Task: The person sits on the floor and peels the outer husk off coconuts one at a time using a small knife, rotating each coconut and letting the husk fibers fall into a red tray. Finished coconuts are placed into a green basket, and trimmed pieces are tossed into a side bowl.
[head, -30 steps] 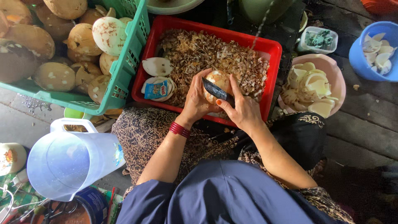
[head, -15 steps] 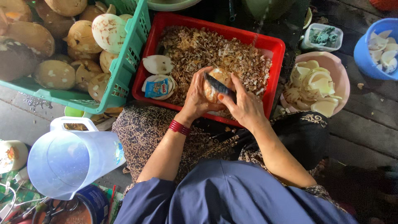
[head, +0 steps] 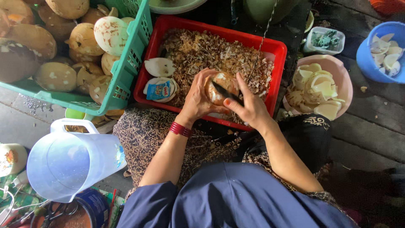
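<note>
My left hand (head: 198, 100) cups a round brown-and-white coconut piece (head: 221, 82) over the red crate (head: 276, 63). My right hand (head: 249, 105) grips a dark knife (head: 225, 93) with its blade laid across the coconut piece. The crate is full of brown peelings (head: 202, 52), with two white coconut pieces and a small blue packet (head: 160, 90) at its left end. Red bangles ring my left wrist.
A green crate (head: 128, 71) of brown coconut pieces stands at the left. A pink bowl (head: 344, 82) with peeled white pieces sits right of the red crate, a blue bowl (head: 365, 55) beyond it. A pale blue plastic jug (head: 71, 162) stands near my left knee.
Both hands have stayed over the red crate. The coconut piece has turned a little in my left hand and the knife blade has shifted across it.
</note>
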